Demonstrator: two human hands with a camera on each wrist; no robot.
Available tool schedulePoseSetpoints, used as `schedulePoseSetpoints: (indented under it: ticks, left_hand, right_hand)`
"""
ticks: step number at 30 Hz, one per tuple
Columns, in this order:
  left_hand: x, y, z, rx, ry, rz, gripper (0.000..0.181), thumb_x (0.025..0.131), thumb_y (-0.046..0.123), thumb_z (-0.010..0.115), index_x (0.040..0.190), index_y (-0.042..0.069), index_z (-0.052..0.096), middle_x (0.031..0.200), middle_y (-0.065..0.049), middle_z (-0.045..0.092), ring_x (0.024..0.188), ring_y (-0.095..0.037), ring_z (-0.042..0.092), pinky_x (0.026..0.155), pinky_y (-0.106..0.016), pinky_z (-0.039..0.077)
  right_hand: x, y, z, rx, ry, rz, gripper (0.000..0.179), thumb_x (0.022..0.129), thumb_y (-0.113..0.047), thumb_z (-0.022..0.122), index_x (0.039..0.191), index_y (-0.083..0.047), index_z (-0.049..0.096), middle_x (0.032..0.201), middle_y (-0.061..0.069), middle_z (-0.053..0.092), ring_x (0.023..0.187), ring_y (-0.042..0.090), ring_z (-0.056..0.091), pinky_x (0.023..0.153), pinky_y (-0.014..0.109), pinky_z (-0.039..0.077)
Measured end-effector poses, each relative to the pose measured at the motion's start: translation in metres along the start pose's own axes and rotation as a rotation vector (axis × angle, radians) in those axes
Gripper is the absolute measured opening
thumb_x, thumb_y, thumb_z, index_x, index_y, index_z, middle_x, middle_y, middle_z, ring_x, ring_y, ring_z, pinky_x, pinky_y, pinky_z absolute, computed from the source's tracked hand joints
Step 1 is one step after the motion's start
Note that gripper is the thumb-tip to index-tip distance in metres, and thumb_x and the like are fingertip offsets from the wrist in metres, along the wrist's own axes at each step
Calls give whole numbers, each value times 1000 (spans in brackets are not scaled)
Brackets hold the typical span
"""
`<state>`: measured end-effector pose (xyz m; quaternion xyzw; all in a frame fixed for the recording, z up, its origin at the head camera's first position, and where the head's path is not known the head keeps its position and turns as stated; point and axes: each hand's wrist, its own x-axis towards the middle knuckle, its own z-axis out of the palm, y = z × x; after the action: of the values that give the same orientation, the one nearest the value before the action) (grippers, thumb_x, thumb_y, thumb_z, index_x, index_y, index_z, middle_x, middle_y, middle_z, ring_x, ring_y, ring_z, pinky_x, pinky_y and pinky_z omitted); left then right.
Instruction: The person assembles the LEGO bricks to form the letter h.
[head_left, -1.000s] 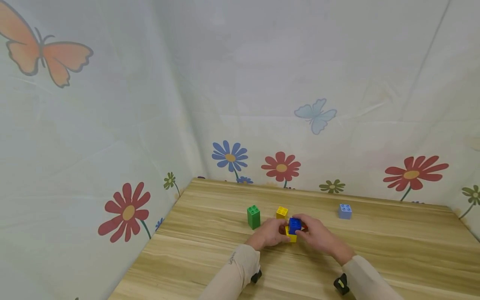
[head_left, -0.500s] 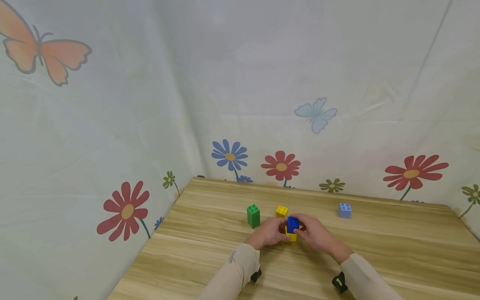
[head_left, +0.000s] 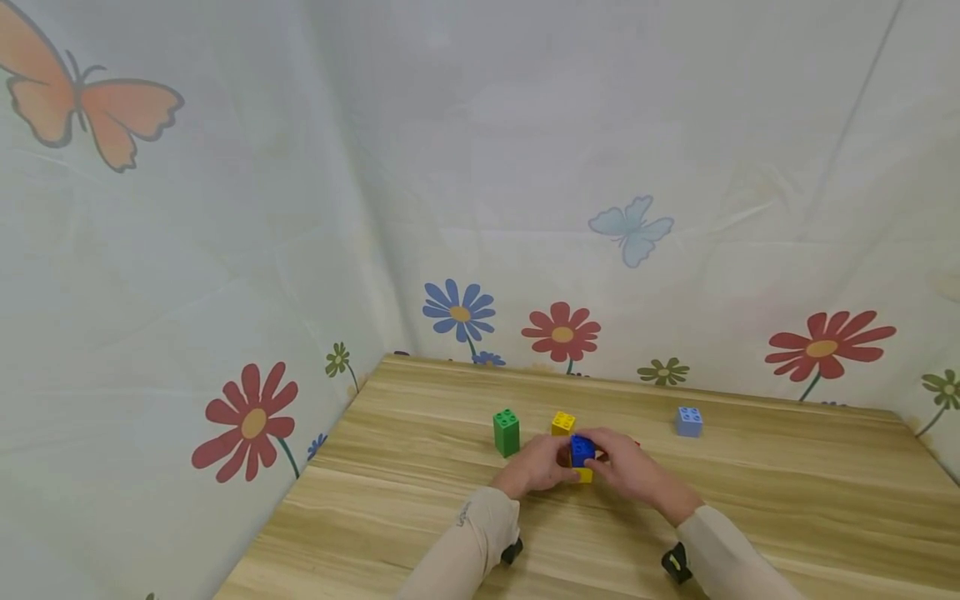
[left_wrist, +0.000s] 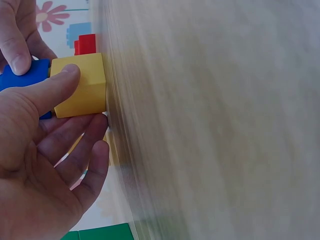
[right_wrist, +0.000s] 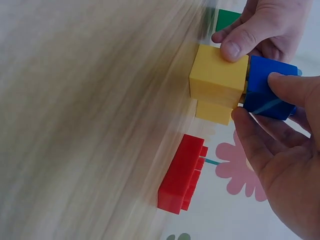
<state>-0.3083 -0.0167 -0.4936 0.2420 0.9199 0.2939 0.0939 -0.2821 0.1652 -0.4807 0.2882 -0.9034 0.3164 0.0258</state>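
Note:
My left hand pinches a yellow building block low on the wooden table, thumb on one face and fingers on the opposite side. Directly above it, my right hand grips a dark blue block between thumb and fingers. The blue block is lined up over the yellow one, and a narrow gap with studs shows between them in the right wrist view. From the head, the fingers hide parts of both blocks.
Behind the hands stands another yellow block, with a tall green stack to its left. A light blue block sits at back right. A red brick lies beside my right hand. Floral cloth borders the table.
The right hand has shifted the blue block slightly left, bringing it over the yellow block. The left hand keeps its place, and the red brick now peeks out beyond the right hand.

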Motion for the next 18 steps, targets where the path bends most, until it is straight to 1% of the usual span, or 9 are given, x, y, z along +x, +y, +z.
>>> schedulePoseSetpoints:
  ticks: [5, 9, 14, 18]
  left_hand:
    - [0, 0, 0, -3, -3, -14, 34, 81, 23, 75, 112, 17, 63, 91, 9, 62, 80, -5, 55, 79, -23, 48]
    - [1, 0, 0, 3, -5, -26, 33, 82, 24, 75, 111, 16, 63, 90, 8, 62, 79, -6, 55, 78, -23, 48]
    - [1, 0, -1, 5, -7, -31, 32, 82, 24, 75, 111, 16, 63, 91, 8, 62, 79, -6, 55, 79, -24, 48]
    - [1, 1, -1, 6, -8, -30, 31, 82, 24, 75, 110, 16, 64, 89, 8, 63, 78, -5, 56, 78, -23, 48]
  right_hand:
    - [1, -1, -3, -3, -22, 19, 44, 91, -5, 62, 132, 3, 49, 120, 14, 58, 103, 26, 58, 84, 39, 51]
    - [2, -1, -5, 10, -41, 39, 45, 91, -6, 61, 134, 2, 48, 122, 14, 57, 105, 27, 57, 87, 42, 49]
    - [4, -2, -6, 14, -61, 25, 45, 92, -5, 59, 135, 3, 46, 125, 16, 56, 109, 30, 56, 88, 44, 48]
    - [5, -2, -8, 20, -81, 29, 45, 94, -5, 58, 136, 3, 45, 126, 16, 54, 111, 31, 55, 89, 44, 47]
